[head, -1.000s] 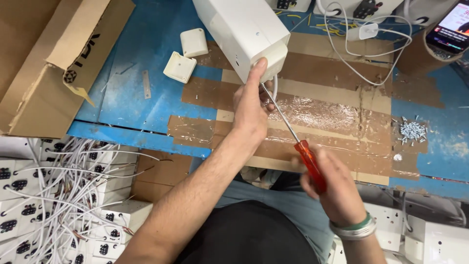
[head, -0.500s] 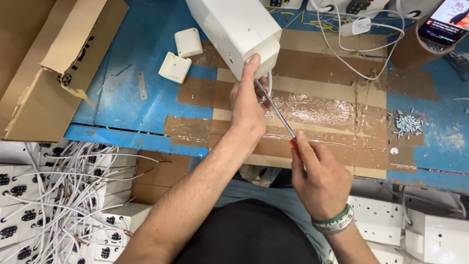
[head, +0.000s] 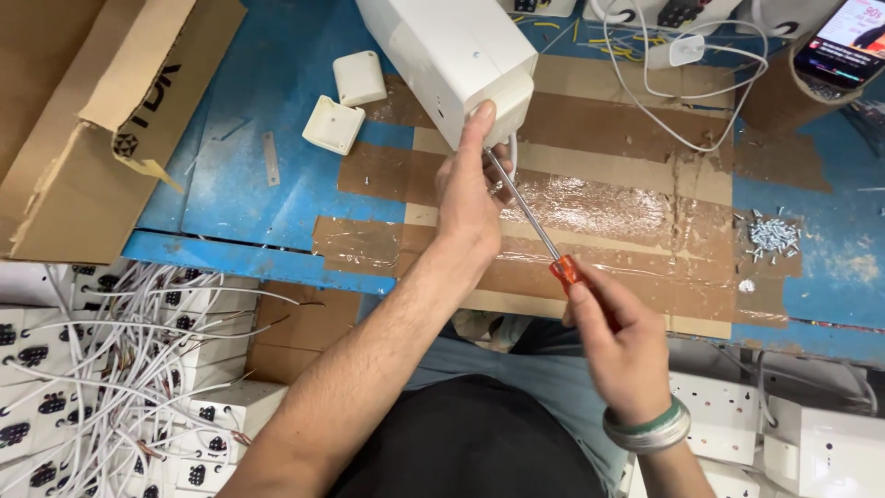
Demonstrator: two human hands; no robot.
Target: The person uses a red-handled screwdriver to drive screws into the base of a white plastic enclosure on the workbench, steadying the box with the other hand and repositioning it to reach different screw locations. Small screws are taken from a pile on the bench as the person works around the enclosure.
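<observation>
Centrally, a white plastic housing (head: 449, 57) is propped on the blue workbench (head: 230, 184), its near end gripped by the left hand (head: 472, 189), thumb pressed to the corner. A screwdriver (head: 539, 231) with an orange handle is clasped in the closed right hand (head: 619, 346), its shaft angled up to the housing's underside. Two small white caps (head: 346, 101) lie just left, loose screws (head: 772, 235) well right, and white sockets with cables (head: 101, 387) are heaped below the bench.

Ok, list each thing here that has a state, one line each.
White plastic box: tilted on the bench, end steadied by the left hand.
Screwdriver: tip at the box end, red handle in the right hand.
Phone: screen lit.
Two white caps: lying loose.
Screws: heaped loose.
</observation>
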